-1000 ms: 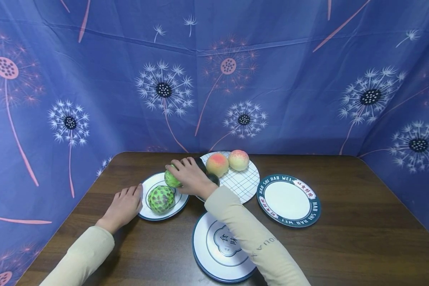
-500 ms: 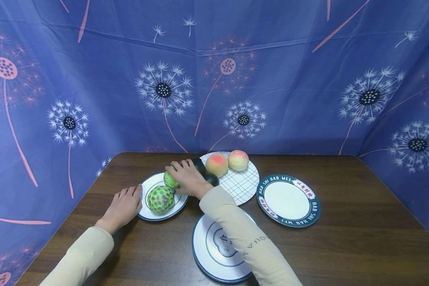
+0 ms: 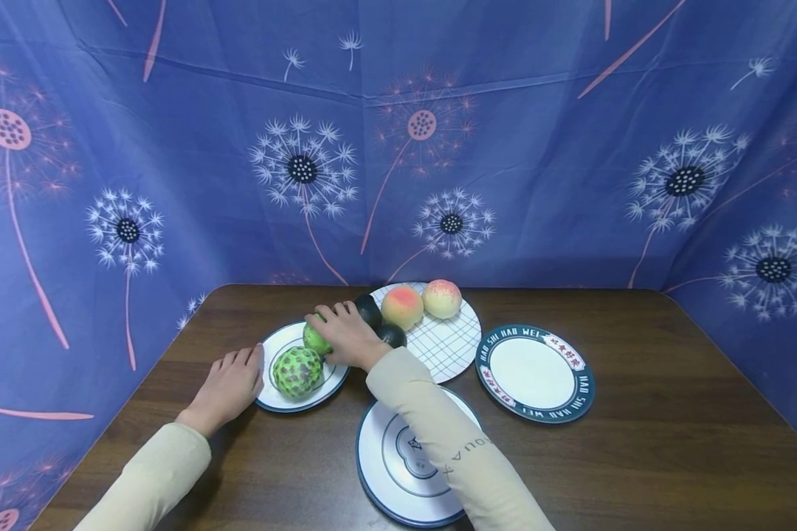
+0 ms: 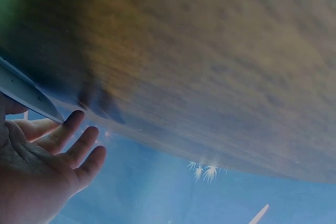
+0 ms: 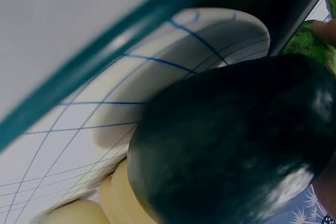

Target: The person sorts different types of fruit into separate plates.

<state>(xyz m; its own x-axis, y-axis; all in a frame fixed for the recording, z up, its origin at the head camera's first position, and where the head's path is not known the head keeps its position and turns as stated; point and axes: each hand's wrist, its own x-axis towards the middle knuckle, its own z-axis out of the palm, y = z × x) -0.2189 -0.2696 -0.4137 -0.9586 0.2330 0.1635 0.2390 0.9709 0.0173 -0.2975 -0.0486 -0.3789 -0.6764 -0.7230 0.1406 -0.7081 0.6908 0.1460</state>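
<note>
In the head view, a round white plate with a blue rim [image 3: 332, 387] holds two bumpy green custard apples. My right hand [image 3: 350, 338] grips the farther custard apple [image 3: 314, 339] from above, its fingers curled over it. The nearer custard apple [image 3: 297, 372] sits in front, its skin mottled with dark patches. My left hand [image 3: 231, 383] rests at the plate's left rim. In the left wrist view, the fingers [image 4: 84, 148] are loosely extended beside the plate edge [image 4: 31, 95]. A glossy dark green avocado [image 5: 231, 135] fills much of the right wrist view.
Behind my right hand, a grid-patterned plate [image 3: 448, 354] bears two peaches [image 3: 402, 307] and dark avocados [image 3: 392, 335]. A green-rimmed plate [image 3: 535, 374] lies to the right. Stacked white plates [image 3: 392, 472] stand in front, under my right forearm. A blue dandelion cloth [image 3: 544, 184] hangs behind the table.
My right hand and forearm have shifted slightly left and toward me, uncovering more of the dark avocados. My left hand stays at the rim of its plate.
</note>
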